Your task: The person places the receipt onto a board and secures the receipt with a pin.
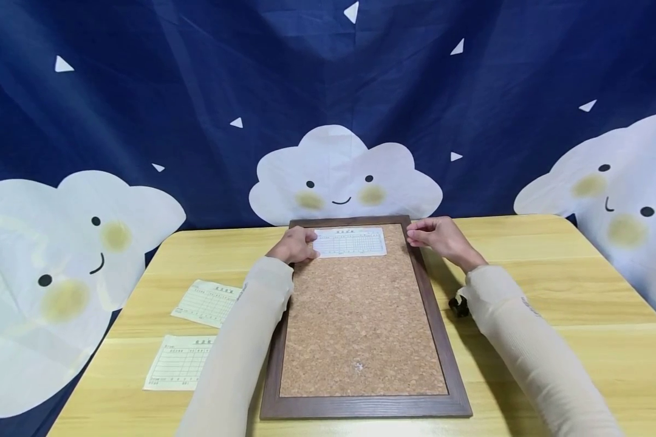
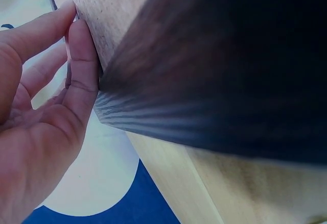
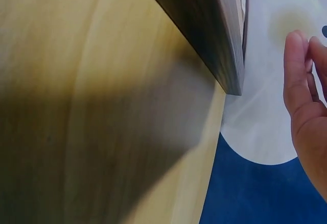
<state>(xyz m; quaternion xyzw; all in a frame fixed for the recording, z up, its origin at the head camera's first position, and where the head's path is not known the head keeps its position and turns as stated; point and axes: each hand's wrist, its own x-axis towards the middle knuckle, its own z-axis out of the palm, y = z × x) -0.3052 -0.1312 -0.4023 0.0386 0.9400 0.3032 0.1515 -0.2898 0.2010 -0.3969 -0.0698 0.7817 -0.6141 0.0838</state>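
A framed corkboard (image 1: 361, 315) lies lengthwise on the table, its brown frame (image 1: 366, 406) nearest me along the bottom. Across the top of the cork is a white printed form slip (image 1: 351, 243). My left hand (image 1: 297, 244) reaches over the frame's left side and presses the slip's left end, thumb at the lower corner and a finger above. Over the upper right of the frame hovers my right hand (image 1: 440, 238), thumb and fingertips brought together; I cannot tell if something small is between them. The right wrist view shows that hand (image 3: 309, 96) beyond the frame's corner.
Two pale green printed slips, one (image 1: 205, 303) behind the other (image 1: 179, 363), lie left of the board, partly covered by my left sleeve. A small cluster of clear, shiny pieces (image 1: 359, 366) sits low on the cork. A dark blue cloud-patterned curtain (image 1: 208, 91) hangs behind the table.
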